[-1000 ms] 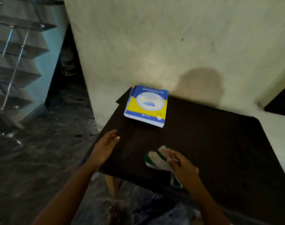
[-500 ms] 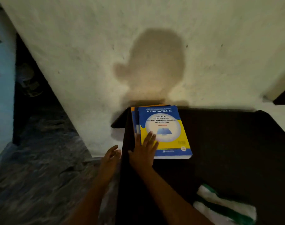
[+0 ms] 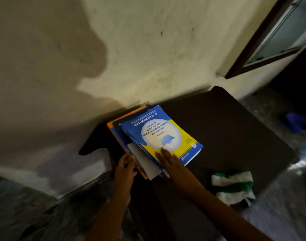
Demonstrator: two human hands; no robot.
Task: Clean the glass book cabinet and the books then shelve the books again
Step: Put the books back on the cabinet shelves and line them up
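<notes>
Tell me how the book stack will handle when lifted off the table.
Likely to slide apart: the book stack lies staggered. Probably floppy: pages poke out at its near corner by the left hand. The right hand flat on top should steady it.

Blue, yellow and orange on dark brown.
The glossy paperback maths book (image 3: 166,134) is blue with a yellow band, a pale round centre and white lettering; the flat orange-covered book (image 3: 111,126) shows beneath. The crumpled striped cloth (image 3: 233,186) is green and white, the wooden table top (image 3: 235,122) dark brown, the plaster wall (image 3: 166,49) cream.
</notes>
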